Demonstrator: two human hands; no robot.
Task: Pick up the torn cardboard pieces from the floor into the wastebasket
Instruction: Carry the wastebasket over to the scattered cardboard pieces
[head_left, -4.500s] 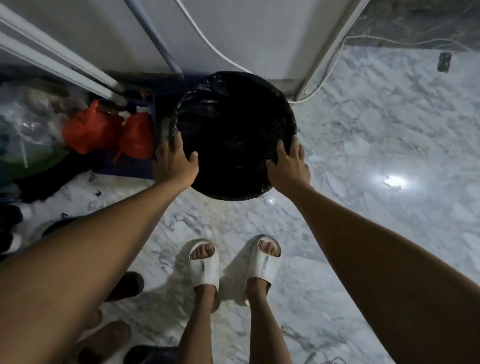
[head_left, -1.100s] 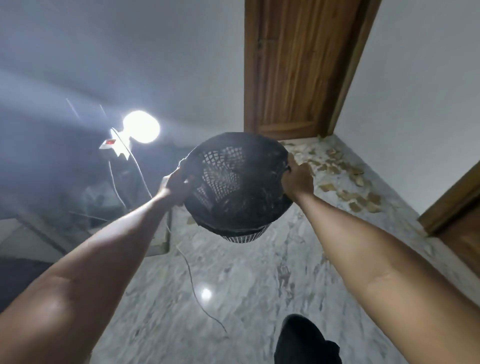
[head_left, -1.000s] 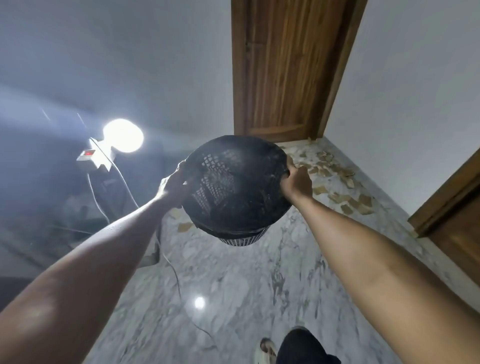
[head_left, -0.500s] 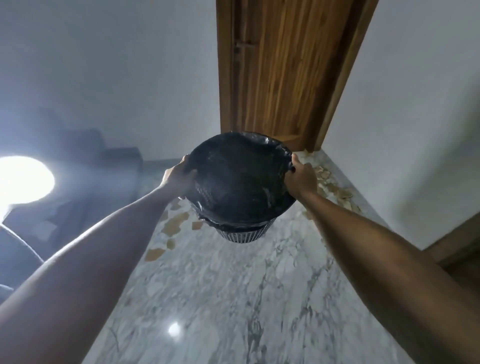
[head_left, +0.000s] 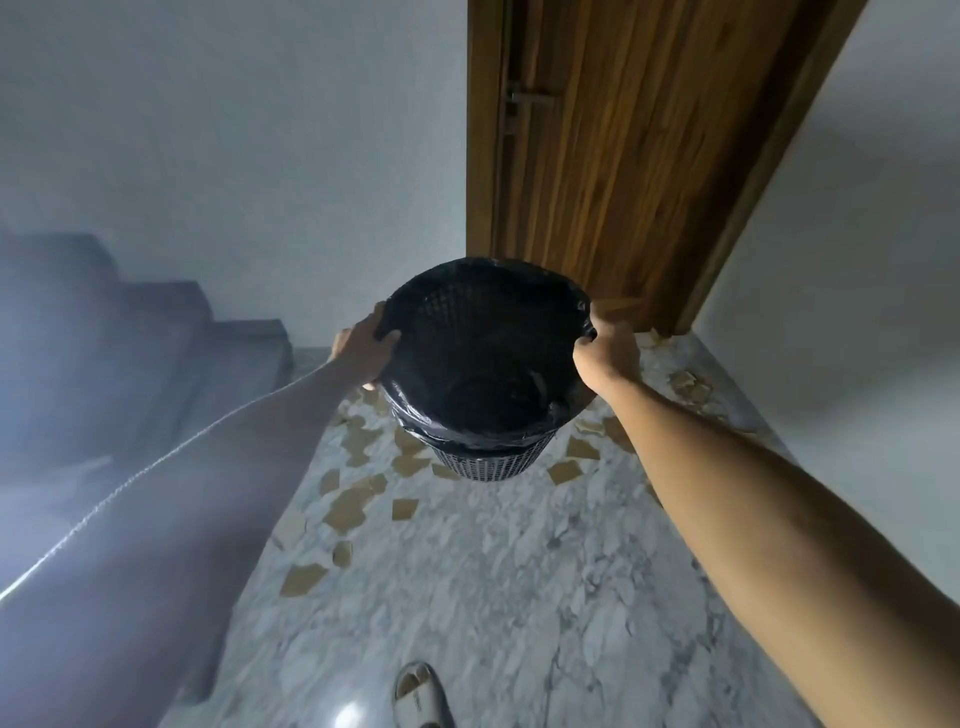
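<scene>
Fingers of the left hand (head_left: 363, 349) are curling over the left side of the wastebasket (head_left: 485, 374) rim, gripping it, with the thumb lying along the outside. On the opposite side the right hand (head_left: 605, 356) is clenching round the rim too, pinching the bunched edge of the black liner bag (head_left: 415, 410) that is folding down over the mesh wall. Between the two hands the wastebasket is hanging in the air above the floor, tilting a little so its dark inside is facing the camera; whether anything is lying inside cannot be told.

Below and around it, torn cardboard pieces (head_left: 348, 506) are lying scattered on the marble floor (head_left: 519, 597), most of them spreading from under the basket toward the left, with more running along the right wall (head_left: 857, 312) near the foot of the wooden door (head_left: 623, 156). Beyond the basket the door is standing shut in the corner. At the left a set of dark steps (head_left: 156, 332) is rising against the wall, blurred by glare. Near the bottom edge a foot in a white sandal (head_left: 422, 696) is standing on the marble, well apart from the nearest pieces
</scene>
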